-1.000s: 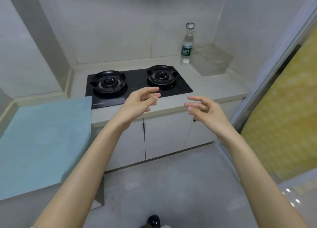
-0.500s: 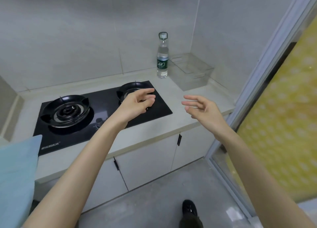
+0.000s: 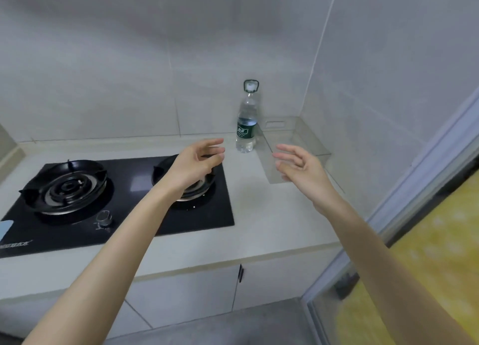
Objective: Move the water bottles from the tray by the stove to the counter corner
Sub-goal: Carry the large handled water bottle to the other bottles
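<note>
Item: water bottle point(image 3: 246, 127), clear plastic w/ green label, white cap, dark carry loop; looks full. Loc.: upright on counter point(image 3: 259, 202) by back wall, just left of clear tray point(image 3: 305, 140). Handling: prob. weighty, thin-walled, smooth; take at label band. My left hand point(image 3: 194, 163) & right hand point(image 3: 300, 165): both loose, empty.

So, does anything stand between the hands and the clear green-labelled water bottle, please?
Nothing visible does. The clear green-labelled water bottle stands on the pale counter, beside the clear plastic tray; only air separates it from the left hand and right hand.
</note>
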Action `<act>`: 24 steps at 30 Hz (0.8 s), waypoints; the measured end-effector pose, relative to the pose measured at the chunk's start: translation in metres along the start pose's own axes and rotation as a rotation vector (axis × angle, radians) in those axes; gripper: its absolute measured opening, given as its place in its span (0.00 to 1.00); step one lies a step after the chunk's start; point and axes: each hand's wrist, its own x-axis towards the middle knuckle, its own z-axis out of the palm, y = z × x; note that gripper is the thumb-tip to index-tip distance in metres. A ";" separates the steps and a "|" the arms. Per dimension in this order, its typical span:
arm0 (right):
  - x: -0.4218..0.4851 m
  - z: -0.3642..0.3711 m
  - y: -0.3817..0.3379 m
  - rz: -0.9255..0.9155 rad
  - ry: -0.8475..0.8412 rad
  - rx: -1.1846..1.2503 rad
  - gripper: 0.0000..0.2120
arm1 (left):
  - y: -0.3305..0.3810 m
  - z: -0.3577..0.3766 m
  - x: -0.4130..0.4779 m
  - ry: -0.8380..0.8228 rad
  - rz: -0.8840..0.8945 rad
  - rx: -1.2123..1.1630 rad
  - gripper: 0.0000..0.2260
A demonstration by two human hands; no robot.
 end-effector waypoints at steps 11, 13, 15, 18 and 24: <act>0.137 -0.023 0.016 -0.031 0.015 0.037 0.16 | 0.016 0.010 0.119 0.066 -0.004 0.024 0.16; 0.159 -0.023 0.019 -0.032 0.030 0.043 0.16 | 0.012 0.010 0.145 0.068 -0.009 0.016 0.15; 0.189 -0.022 0.024 -0.035 0.037 0.048 0.15 | 0.007 0.009 0.175 0.065 -0.019 0.002 0.15; 0.229 -0.020 0.031 -0.029 0.047 0.045 0.15 | 0.001 0.008 0.219 0.067 -0.021 -0.025 0.16; 0.307 -0.016 0.037 -0.034 0.063 0.004 0.16 | -0.008 0.010 0.299 0.032 -0.054 -0.038 0.16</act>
